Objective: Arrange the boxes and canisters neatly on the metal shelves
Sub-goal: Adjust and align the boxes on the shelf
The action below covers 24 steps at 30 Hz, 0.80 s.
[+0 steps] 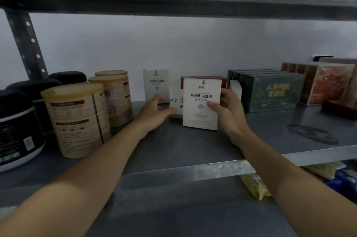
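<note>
- Mid-way along the metal shelf (173,172), our right hand (230,115) grips a white box (201,109), thumb on its printed face, just before a red box (204,79).
- Our left hand (153,111) meets a tipped small box (176,104) beside it; grip or mere touch, we cannot tell.
- The risk, we judge: shifting either touching box topples the other, or the rear white box (156,86).
- The held box stands upright, long axis vertical, face toward us.
</note>
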Tool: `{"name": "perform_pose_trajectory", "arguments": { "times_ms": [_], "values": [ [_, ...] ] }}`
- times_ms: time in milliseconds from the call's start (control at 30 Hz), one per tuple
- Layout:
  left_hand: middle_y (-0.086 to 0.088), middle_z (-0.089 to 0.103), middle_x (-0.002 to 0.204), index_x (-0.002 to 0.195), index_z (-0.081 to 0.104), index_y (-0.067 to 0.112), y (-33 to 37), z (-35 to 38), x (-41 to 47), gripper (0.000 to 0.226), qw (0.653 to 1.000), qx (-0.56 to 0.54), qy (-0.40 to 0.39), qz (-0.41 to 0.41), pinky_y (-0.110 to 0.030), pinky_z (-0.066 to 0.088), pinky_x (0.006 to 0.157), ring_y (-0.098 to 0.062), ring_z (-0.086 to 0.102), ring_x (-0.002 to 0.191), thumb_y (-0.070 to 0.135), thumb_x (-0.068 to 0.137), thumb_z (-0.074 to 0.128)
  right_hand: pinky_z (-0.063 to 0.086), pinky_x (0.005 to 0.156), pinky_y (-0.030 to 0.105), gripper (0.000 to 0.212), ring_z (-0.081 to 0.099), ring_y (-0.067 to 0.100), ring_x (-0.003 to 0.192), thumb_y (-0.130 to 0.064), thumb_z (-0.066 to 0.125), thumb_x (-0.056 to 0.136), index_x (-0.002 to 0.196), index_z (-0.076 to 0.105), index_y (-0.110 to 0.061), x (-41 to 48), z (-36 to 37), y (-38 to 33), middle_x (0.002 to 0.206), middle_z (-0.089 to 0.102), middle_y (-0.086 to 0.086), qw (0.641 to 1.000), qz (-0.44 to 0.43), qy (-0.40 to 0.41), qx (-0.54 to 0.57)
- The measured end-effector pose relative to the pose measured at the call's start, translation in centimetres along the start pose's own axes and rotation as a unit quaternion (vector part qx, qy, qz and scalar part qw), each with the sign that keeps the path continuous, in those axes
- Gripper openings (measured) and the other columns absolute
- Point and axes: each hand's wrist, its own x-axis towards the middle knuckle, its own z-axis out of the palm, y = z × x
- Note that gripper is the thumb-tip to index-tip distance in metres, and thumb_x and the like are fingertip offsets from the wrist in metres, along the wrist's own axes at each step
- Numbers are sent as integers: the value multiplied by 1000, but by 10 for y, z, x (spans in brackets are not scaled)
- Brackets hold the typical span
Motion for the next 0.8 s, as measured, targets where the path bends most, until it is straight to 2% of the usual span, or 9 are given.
{"name": "perform_pose_trajectory", "arguments": {
  "times_ms": [133,233,300,400,433,500,567,667,800],
  "values": [
    [4,36,154,152,27,26,-1,13,18,79,999,-28,-12,-17,-31,31,110,-19,38,138,44,87,68,56,93,45,42,65,19,108,-7,69,89,126,52,-18,1,1,3,117,67,3,1000,7,0,4],
    [2,43,150,150,29,28,-2,20,25,75,999,-45,-19,-17,-34,36,109,-20,43,134,34,88,71,56,92,44,42,64,20,109,-8,69,89,126,52,-16,2,1,2,119,67,4,1000,8,1,4],
    [0,51,141,147,34,27,-3,21,26,72,997,-72,-14,-5,-31,41,102,-17,50,125,23,86,73,56,91,45,41,65,20,108,-8,70,89,125,53,-15,2,1,2,118,67,5,1000,7,3,3],
    [5,55,122,142,41,24,-4,17,24,69,993,-117,12,15,-20,45,81,-5,56,99,11,83,75,57,90,43,42,65,20,107,-7,70,88,126,53,-14,1,1,1,118,67,5,1000,11,1,5],
    [6,54,119,139,44,25,-4,16,24,67,990,-133,31,19,-20,47,81,-5,56,97,9,83,75,57,90,42,43,65,20,107,-7,70,88,127,52,-14,0,1,1,119,67,5,1000,13,0,5],
    [2,59,122,131,51,29,-4,12,27,61,978,-196,75,16,-33,52,91,-15,60,106,7,81,77,57,89,40,43,66,19,107,-7,70,88,127,52,-13,-1,0,0,118,68,5,1000,14,0,5],
    [-8,66,116,120,58,28,-2,8,28,50,955,-272,117,14,-38,56,87,-23,66,101,2,81,75,57,89,39,43,66,18,106,-7,71,87,126,53,-13,-2,-1,0,116,68,4,1000,12,1,3],
    [-14,66,114,118,60,15,2,-1,27,38,925,-339,169,37,-26,57,67,-24,69,92,-3,85,68,57,89,40,42,66,18,106,-6,71,87,125,54,-14,-4,-2,0,116,68,4,1000,12,0,2],
    [-4,66,105,116,58,15,8,-7,21,32,905,-363,212,66,-17,53,58,-10,68,81,-1,89,65,56,91,41,40,65,19,109,-7,71,88,123,53,-15,-6,-1,-3,119,68,4,1000,15,-6,1]
  ]
}}
